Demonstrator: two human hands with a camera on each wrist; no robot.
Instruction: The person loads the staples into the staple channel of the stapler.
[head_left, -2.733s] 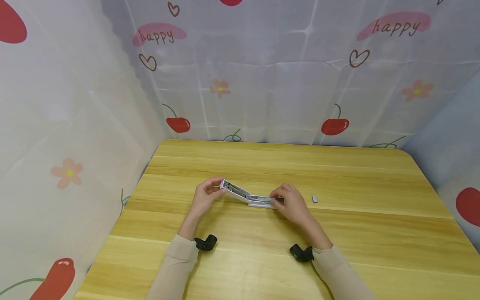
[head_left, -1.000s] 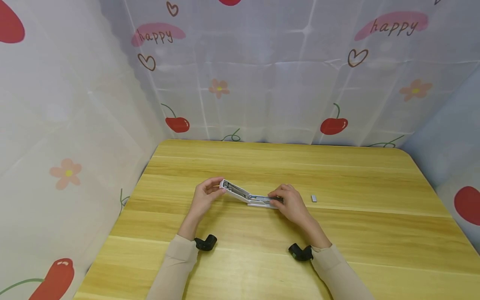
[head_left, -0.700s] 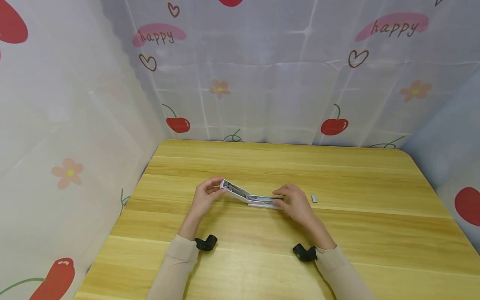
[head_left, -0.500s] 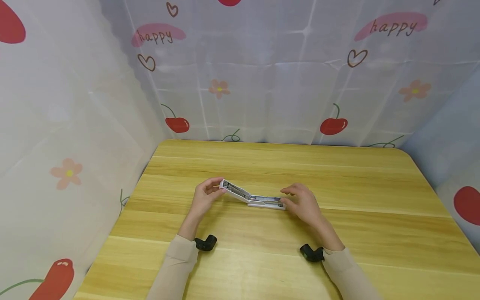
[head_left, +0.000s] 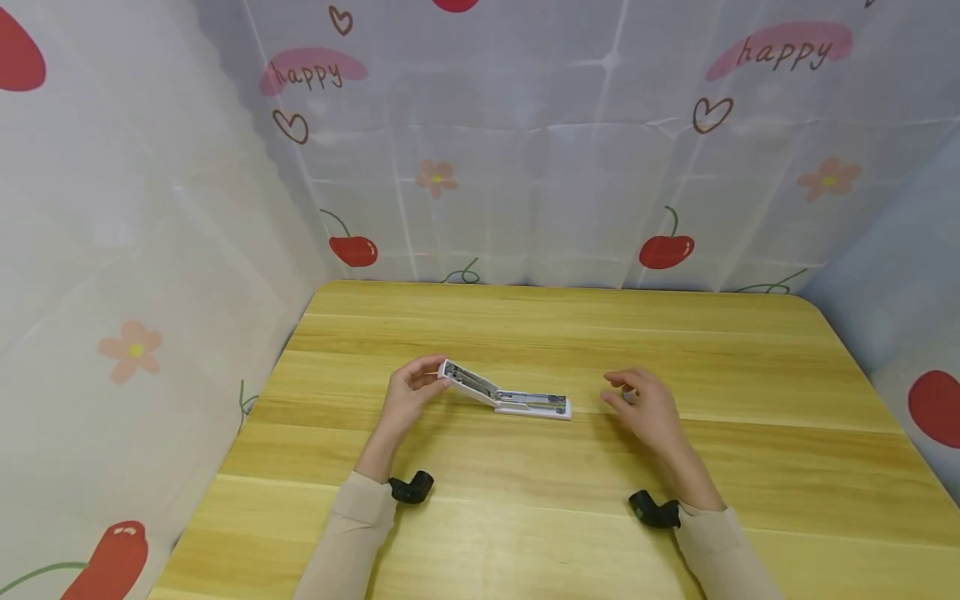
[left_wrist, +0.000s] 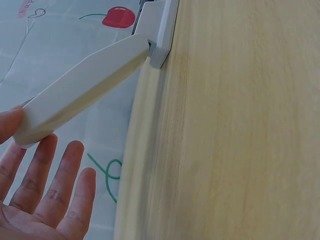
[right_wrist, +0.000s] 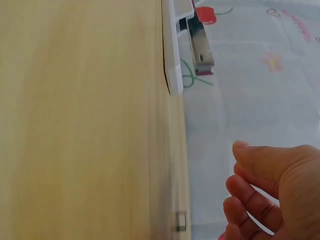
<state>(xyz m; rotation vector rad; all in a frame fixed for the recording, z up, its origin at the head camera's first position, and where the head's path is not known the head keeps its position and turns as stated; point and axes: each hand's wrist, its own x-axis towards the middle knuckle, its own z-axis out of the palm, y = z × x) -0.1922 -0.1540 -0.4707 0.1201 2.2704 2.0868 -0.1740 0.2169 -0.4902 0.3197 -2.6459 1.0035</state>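
A white stapler (head_left: 528, 411) lies spread open on the table, its base flat and its upper arm tilted up to the left. My left hand (head_left: 405, 400) pinches the raised end of that arm between thumb and fingers; in the left wrist view the other fingers extend away from it. To the right of the stapler hovers my right hand (head_left: 651, 415), fingers loosely bent and nothing between them. Just beyond its fingertips a small grey staple strip (head_left: 628, 395) is partly hidden by the hand. The right wrist view shows this staple strip (right_wrist: 181, 221) on the table, apart from the fingers.
The wooden table (head_left: 480, 517) ends at a patterned curtain (head_left: 525, 167) behind and at the sides. A black wrist camera (head_left: 412, 487) is strapped to the left wrist, and another black camera (head_left: 654, 510) to the right.
My right hand has let go of the stapler's base and moved right to above the staple strip, uncovering the metal magazine. The left hand keeps its hold on the raised arm.
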